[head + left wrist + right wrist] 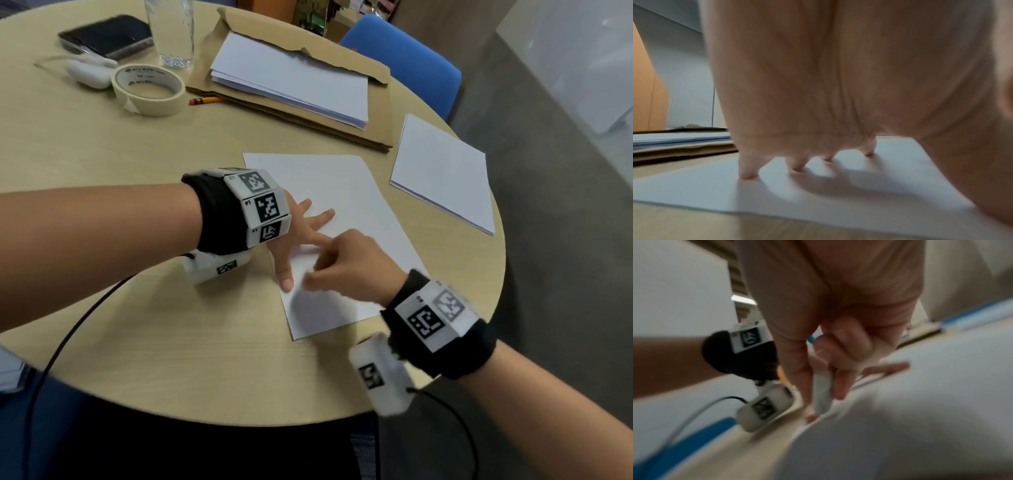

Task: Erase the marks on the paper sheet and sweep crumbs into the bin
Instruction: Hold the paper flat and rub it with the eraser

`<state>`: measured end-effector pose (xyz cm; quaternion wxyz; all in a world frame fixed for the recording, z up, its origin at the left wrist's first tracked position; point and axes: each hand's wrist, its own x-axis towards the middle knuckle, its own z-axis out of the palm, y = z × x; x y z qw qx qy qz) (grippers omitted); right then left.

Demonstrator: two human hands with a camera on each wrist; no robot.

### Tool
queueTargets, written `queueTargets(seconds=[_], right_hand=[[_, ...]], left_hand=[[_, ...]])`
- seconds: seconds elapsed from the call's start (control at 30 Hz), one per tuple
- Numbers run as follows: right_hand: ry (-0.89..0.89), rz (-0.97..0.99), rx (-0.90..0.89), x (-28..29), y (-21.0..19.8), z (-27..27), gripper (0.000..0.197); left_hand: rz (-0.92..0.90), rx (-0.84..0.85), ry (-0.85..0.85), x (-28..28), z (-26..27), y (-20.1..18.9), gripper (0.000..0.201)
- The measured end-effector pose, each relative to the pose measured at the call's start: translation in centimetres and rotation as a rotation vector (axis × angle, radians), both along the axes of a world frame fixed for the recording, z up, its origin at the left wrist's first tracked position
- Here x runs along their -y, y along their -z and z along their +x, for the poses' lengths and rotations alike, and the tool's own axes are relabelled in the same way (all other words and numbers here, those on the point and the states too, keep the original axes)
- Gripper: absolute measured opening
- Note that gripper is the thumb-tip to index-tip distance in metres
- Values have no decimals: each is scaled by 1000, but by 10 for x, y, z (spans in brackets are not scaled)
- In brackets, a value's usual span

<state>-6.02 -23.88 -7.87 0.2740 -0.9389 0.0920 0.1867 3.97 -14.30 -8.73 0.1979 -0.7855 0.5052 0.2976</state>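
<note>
A white paper sheet (342, 192) lies on the round wooden table (137, 325). My left hand (298, 233) presses on it with straight, spread fingers; the fingertips (748, 173) touch the paper (818, 203) in the left wrist view. My right hand (346, 267) is just right of the left thumb, blurred by motion. It pinches a small white eraser (822, 392), whose tip is down on the sheet (920, 402). I cannot make out marks or crumbs on the sheet.
A paper stack (291, 75) on a brown envelope, a tape roll (149, 89), a pencil (205, 100), a glass (171, 31) and a phone (106, 34) lie at the back. More sheets (442, 171) lie near the right edge. A blue chair (404, 58) stands behind.
</note>
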Motion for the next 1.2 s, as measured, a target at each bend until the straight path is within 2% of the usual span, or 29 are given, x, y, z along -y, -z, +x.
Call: queueTargets(seconds=[0.07, 0.13, 0.23, 0.37, 0.43, 0.5, 0.57, 0.67, 0.77, 0.87, 1.07, 1.13, 1.2], right_hand=[[-18, 2, -18, -4, 4, -1, 32], [60, -55, 0, 13, 4, 3, 22], [156, -105, 52, 31, -1, 4, 19], [-9, 46, 14, 0, 1, -1, 26], [-36, 61, 7, -4, 5, -3, 34], [24, 1, 13, 12, 4, -2, 34], [149, -63, 30, 35, 1, -2, 25], [246, -28, 47, 46, -1, -3, 16], [139, 33, 31, 18, 2, -1, 22], [34, 26, -15, 0, 7, -1, 16], [277, -228, 14, 58, -6, -2, 14], [252, -224, 24, 53, -8, 0, 14], [162, -141, 11, 37, -5, 4, 17]], left_hand=[[-3, -10, -5, 0, 0, 0, 111], [-5, -5, -2, -1, 0, 0, 111], [-7, 5, 3, 0, 1, 1, 112], [-3, -8, 4, 0, 1, 1, 111], [-6, -15, 1, -1, 1, 0, 111], [-5, -11, 3, -2, 0, 0, 111], [-7, -6, 5, -1, 0, 0, 111], [-6, 2, 7, -1, 0, 0, 112], [2, 11, 8, -1, 0, -1, 111], [7, 7, 10, 0, -1, -2, 111], [21, 28, 22, 1, -4, -6, 112], [16, 27, 22, 1, -4, -5, 113], [14, 30, 21, 1, -3, -5, 112]])
